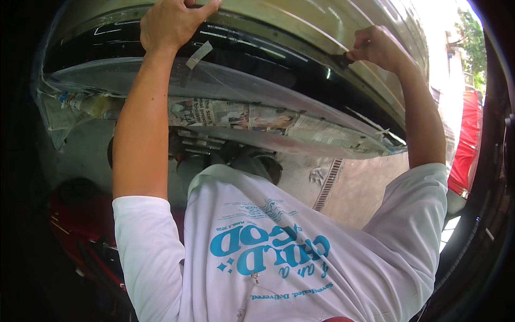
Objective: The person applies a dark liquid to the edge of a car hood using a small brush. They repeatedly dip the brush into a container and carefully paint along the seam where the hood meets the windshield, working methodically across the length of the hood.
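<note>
My left hand (173, 26) is at the top edge, against the upper part of a glossy curved vehicle panel (252, 58). Its thumb stretches out to the right, apart from the finger beside it; the other fingertips are cut off. Farther right, my right hand (380, 47) has its fingers curled closed around a small dark flat piece (341, 60), which touches the panel near the edge between its gold-brown upper area (300, 29) and black lower band. What kind of piece it is, I cannot make out. A short strip of pale tape (199, 55) sticks to the black band near my left wrist.
Below the band hang clear plastic sheeting (225, 79) and printed newspaper (257, 117). A floor drain grate (328, 182) runs across the concrete below. Something red (80, 228) stands at the lower left, and a red sheet (468, 142) hangs at the right.
</note>
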The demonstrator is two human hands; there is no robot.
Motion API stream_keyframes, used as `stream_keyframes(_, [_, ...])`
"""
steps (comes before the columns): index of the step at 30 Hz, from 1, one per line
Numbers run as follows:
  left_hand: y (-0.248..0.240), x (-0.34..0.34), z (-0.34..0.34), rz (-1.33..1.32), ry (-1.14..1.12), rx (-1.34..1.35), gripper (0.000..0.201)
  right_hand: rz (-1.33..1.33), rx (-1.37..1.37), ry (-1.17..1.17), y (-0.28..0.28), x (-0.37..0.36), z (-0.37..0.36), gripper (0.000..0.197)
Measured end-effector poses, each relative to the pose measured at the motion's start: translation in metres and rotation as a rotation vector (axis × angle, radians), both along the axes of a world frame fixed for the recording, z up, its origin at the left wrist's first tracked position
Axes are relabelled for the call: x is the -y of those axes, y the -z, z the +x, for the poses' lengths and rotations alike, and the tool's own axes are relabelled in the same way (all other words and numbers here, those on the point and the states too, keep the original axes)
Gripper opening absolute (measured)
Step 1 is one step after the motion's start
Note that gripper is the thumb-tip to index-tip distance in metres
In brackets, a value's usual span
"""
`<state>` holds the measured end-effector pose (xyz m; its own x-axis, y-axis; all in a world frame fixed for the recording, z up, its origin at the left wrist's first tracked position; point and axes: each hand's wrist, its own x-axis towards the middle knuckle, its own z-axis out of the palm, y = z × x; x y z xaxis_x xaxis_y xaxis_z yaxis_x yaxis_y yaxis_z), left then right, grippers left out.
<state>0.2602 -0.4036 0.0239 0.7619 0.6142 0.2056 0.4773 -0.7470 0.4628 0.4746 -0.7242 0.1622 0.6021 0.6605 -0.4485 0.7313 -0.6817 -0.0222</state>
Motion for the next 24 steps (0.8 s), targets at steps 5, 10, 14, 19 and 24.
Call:
stream_keyframes(5, [-0.004, 0.001, 0.002, 0.026, -0.025, 0.024, 0.062, 0.0, 0.047, -0.029, -0.007, 0.002, -0.009, 0.027])
stream_keyframes(10, [0.0, -0.001, 0.001, 0.026, -0.029, -0.016, 0.062, 0.073, 0.297, -0.126, -0.005, 0.019, -0.056, 0.027])
stream_keyframes(14, [0.005, 0.0, 0.0, 0.03, -0.031, 0.026, 0.062, 0.097, 0.322, -0.07, 0.011, 0.022, -0.058, 0.029])
stream_keyframes(19, [-0.007, 0.003, 0.003, -0.023, 0.0, -0.054, 0.062, -0.029, -0.079, 0.081, -0.002, 0.001, -0.003, 0.027])
stream_keyframes(24, [0.007, -0.002, 0.001, 0.048, -0.019, 0.065, 0.062, 0.059, 0.036, 0.06, -0.006, 0.014, -0.021, 0.027])
